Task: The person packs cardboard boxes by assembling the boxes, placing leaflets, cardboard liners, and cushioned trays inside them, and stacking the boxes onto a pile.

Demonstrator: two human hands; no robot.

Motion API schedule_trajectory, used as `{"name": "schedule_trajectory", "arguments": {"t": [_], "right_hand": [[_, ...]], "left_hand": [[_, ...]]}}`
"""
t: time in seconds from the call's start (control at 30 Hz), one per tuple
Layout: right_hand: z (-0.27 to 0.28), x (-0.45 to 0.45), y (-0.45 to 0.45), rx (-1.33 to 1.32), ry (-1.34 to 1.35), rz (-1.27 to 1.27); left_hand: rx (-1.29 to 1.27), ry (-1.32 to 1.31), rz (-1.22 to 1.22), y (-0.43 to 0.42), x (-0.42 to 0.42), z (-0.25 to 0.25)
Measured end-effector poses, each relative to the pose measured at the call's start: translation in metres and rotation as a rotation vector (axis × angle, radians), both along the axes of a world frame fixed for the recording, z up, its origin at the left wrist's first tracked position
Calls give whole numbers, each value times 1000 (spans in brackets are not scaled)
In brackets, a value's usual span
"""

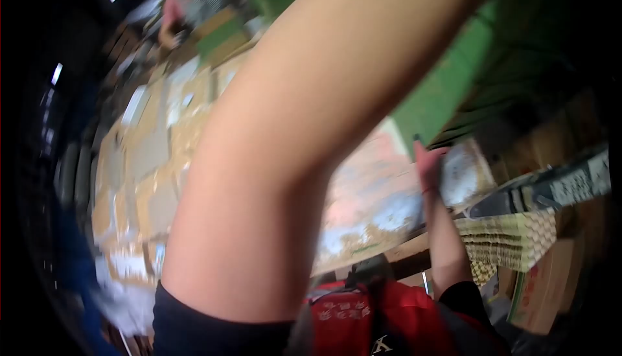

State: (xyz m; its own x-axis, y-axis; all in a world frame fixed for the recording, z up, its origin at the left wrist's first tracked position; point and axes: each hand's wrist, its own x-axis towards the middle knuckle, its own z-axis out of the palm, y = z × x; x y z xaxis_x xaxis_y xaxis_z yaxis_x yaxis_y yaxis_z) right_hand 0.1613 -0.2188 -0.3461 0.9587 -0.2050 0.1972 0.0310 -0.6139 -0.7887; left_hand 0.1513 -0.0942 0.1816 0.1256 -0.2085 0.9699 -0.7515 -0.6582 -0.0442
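Observation:
My left arm [253, 161] crosses the view from a black sleeve at the lower left to the top right, and its hand lies beyond the picture's edge. Behind it stretches a large green board [447, 90], partly hidden by the arm. At the board's lower corner is my right hand [429, 163], which looks pink and blurred, with its fingers closed on the edge. Under the board is a worktable [376, 217] with a worn surface smeared in white and pink.
Another person [201, 0] works at the upper left beside a green-and-brown panel [221, 35]. Brown cardboard pieces [149, 155] cover the table's left part. At the right are a yellow patterned woven piece [508, 242] and a cardboard box [544, 285].

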Motion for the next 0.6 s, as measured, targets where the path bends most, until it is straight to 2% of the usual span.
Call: {"name": "schedule_trajectory", "arguments": {"t": [0.07,0.1,0.17,0.2,0.27,0.3,0.33,0.37,0.4,0.43,0.5,0.57,0.6], "right_hand": [[-14,6,-3,-31,-56,0],[-29,11,-3,60,32,24],[-12,-21,-3,404,66,178],[-13,-51,12,933,108,194],[35,-154,65,1574,165,311],[53,-214,95,1436,316,555],[70,-276,125,792,413,981],[83,-332,151,368,360,1383],[86,-384,174,76,317,1692],[70,-434,198,-130,-200,1878],[44,-505,227,-636,-469,1941],[33,-543,241,-845,-724,1729],[23,-551,243,-855,-722,1736]], "left_hand": [[-3,25,100,32,-20,-29],[-36,63,157,51,-40,-46],[-85,104,257,84,-86,-69],[-99,107,290,98,-109,-74],[9,480,374,158,-175,-94],[81,658,430,189,-208,-104],[62,388,552,233,-254,-151],[84,554,769,267,-318,-188],[-63,795,889,291,-378,-222],[-193,976,863,319,-440,-257],[-492,1220,1004,328,-567,-310],[-579,1283,1051,322,-690,-368],[-632,1307,1012,315,-740,-384]]}}
